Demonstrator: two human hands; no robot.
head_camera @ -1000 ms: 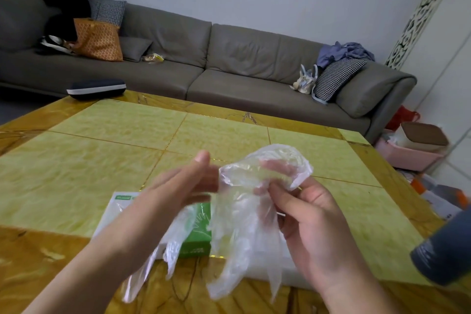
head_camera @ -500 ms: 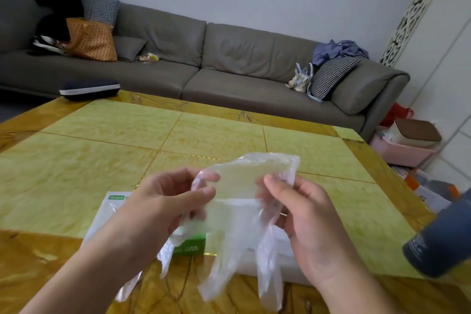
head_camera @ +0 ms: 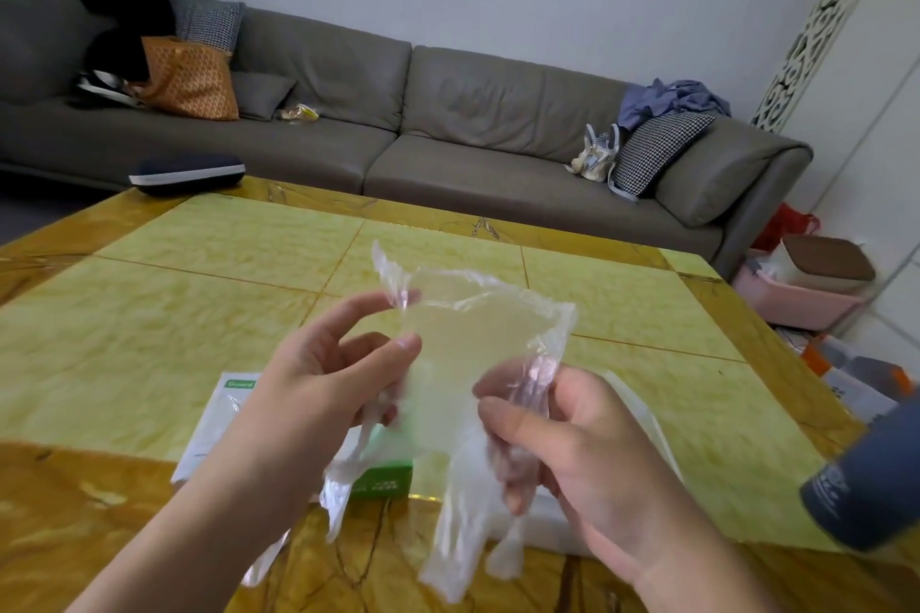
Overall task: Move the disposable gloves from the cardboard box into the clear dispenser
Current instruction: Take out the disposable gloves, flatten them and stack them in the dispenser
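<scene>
— Where is there room to pass a hand?

— Over the far half of the yellow-green marbled table [head_camera: 209,314]: its surface lies bare from the hands to the far edge, on both sides.

— And close in?

— Crowded. The white-and-green cardboard box [head_camera: 219,418] lies flat under the left hand [head_camera: 318,393], and the clear, crinkled plastic gloves [head_camera: 463,363] hang between both hands, trailing onto the near edge.

— The right side?

— A dark grey cylindrical container [head_camera: 866,483] juts in at the right, beside the right hand [head_camera: 587,453].
</scene>
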